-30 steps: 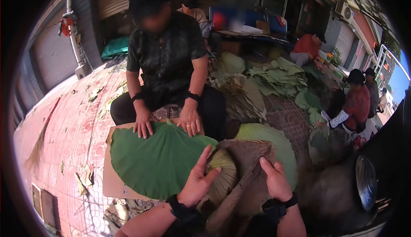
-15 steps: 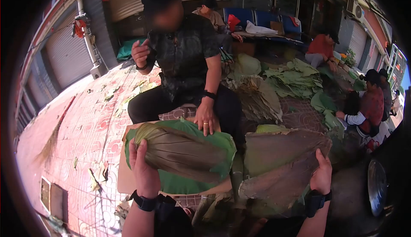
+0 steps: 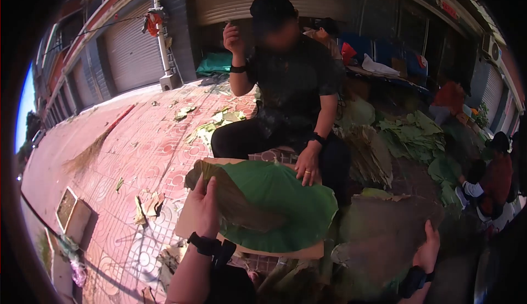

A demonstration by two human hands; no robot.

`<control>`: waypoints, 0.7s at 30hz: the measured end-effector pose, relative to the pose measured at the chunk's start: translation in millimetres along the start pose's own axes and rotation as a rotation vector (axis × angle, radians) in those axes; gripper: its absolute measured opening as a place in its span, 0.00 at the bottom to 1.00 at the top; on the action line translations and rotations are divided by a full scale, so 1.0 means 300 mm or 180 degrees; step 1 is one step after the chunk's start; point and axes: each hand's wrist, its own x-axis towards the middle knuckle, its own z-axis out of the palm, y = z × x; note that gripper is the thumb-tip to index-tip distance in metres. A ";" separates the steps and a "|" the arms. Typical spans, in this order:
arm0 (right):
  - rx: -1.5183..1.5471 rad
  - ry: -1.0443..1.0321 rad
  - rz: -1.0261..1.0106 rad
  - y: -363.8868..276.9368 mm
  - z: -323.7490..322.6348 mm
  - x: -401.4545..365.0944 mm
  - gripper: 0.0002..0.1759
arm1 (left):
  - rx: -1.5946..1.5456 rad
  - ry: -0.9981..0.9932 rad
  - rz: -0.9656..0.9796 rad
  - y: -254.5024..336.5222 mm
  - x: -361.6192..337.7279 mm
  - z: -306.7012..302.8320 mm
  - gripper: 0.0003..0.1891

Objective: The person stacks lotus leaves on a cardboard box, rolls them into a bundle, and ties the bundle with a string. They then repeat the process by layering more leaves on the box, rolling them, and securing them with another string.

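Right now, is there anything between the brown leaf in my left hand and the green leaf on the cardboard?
Nothing visible: the brown leaf in your left hand overlaps the green leaf in this view. The other person's hand is at the green leaf's far edge, apart from the brown leaf.

The left forearm [image 3: 188, 282] rises bare from the lower edge, its hand [image 3: 205, 210] upright in a pinching grip, digits pointing up. Well apart and lower, the right hand [image 3: 426, 252] grips with its thumb raised, its fingers mostly hidden; the right forearm [image 3: 415, 297] leans outward, only a short stretch showing below the wrist.
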 end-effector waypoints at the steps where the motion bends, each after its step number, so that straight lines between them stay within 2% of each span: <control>1: -0.0123 0.0049 -0.0053 0.008 -0.009 0.004 0.25 | -0.0286 0.0000 -0.0012 -0.004 0.005 0.003 0.16; 4: -0.0151 0.0002 0.0141 0.019 -0.037 0.022 0.26 | -0.0320 -0.0058 -0.0017 0.006 -0.010 0.010 0.16; 9: -0.0263 0.0081 0.0048 0.008 -0.041 0.015 0.26 | -0.0473 -0.0154 -0.0345 0.015 -0.002 0.012 0.21; 12: -0.0232 0.0217 -0.0027 0.001 -0.024 0.003 0.25 | -0.0557 -0.0095 -0.0541 0.035 -0.008 0.051 0.20; 14: -0.0133 0.0189 0.0108 -0.010 -0.023 -0.004 0.25 | -0.0625 -0.0158 -0.0563 -0.008 0.008 0.064 0.19; 17: -0.0505 0.0105 -0.0114 0.031 -0.053 0.021 0.25 | -0.0698 -0.0197 -0.0658 -0.083 0.036 0.084 0.21; 21: -0.0638 0.0135 0.0107 0.005 -0.018 -0.004 0.24 | -0.0790 -0.0037 -0.0659 -0.078 0.040 0.114 0.23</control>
